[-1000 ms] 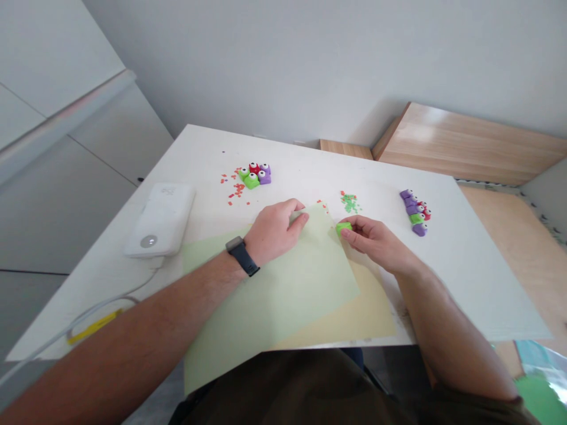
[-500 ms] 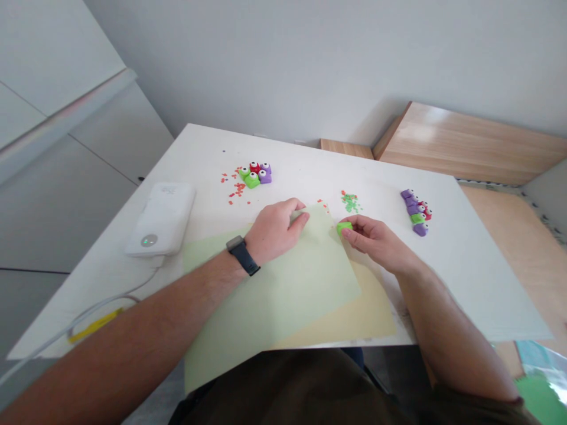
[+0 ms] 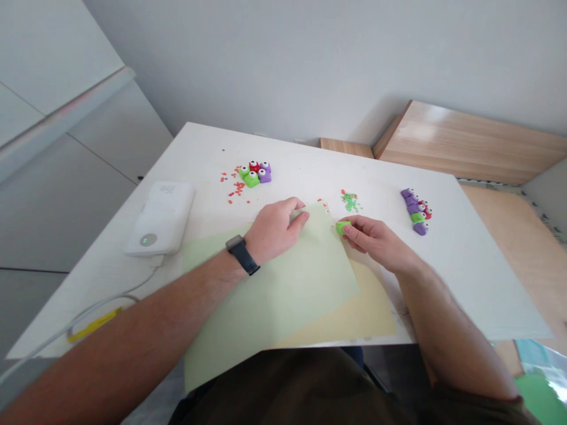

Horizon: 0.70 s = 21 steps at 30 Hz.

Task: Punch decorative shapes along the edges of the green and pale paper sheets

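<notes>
A pale green sheet of paper (image 3: 287, 295) lies over a yellow sheet (image 3: 349, 313), overhanging the table's front edge. My left hand (image 3: 277, 227), with a dark watch on its wrist, pinches the green sheet near its far edge. In my right hand (image 3: 370, 236) is a small bright green craft punch (image 3: 342, 227), held between thumb and fingers at the sheet's right edge. Whether paper sits in its slot is too small to tell. Green confetti (image 3: 351, 202) lies just beyond that hand, with a few red pieces.
Several punches with googly eyes (image 3: 256, 175) stand at the back left, beside red confetti (image 3: 238, 189). Another cluster of punches (image 3: 415, 211) is at the right. A white power bank (image 3: 163, 215) with a cable and a yellow strip (image 3: 95, 324) lie at the left.
My right hand and the green punch have shifted very slightly. My left hand stays on the green sheet, and the confetti looks the same.
</notes>
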Tool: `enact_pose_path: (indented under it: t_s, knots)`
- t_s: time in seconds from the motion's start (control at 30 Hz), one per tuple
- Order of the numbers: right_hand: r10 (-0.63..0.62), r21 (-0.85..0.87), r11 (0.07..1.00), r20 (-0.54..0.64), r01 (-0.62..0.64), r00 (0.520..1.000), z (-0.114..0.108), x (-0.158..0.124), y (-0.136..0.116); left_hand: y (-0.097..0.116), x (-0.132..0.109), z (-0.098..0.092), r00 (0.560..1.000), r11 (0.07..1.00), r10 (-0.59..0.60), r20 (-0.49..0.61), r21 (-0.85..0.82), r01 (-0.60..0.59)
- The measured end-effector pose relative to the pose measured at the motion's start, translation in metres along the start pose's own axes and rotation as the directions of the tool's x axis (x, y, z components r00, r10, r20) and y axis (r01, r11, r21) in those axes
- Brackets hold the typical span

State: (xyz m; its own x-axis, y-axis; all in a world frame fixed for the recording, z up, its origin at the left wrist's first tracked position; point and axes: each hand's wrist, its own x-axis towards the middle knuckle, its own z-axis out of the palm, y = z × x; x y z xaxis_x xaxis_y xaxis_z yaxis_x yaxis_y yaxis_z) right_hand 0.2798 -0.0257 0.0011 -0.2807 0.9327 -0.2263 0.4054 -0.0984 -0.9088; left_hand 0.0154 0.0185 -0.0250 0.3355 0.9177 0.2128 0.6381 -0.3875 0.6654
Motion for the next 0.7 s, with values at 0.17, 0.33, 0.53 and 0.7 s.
enact_pose_path:
  t_s: [0.17, 0.33, 0.53, 0.7]
  knots:
    - [-0.002, 0.013, 1.000, 0.003, 0.002, 1.000, 0.0004, 0.0010, 0.0024, -0.0011, 0.0002, 0.0001, 1.000, 1.000, 0.010, -0.003, 0.006, -0.010]
    - [0.008, 0.000, 1.000, -0.014, -0.008, 1.000, 0.0010, 0.0006, 0.0028, -0.0013, 0.0002, -0.0002, 1.000, 1.000, 0.015, -0.009, -0.005, -0.015]
    - [0.014, 0.016, 1.000, 0.012, -0.014, 1.000, 0.0022, 0.0005, 0.0019, -0.0006, 0.0001, 0.0003, 1.000, 1.000, 0.014, -0.011, -0.003, -0.014]
    - [0.009, 0.081, 0.997, 0.009, -0.010, 1.000, 0.0053, 0.0027, 0.0067, 0.0002, -0.0001, 0.0002, 1.000, 1.000, 0.017, -0.011, -0.004, -0.018]
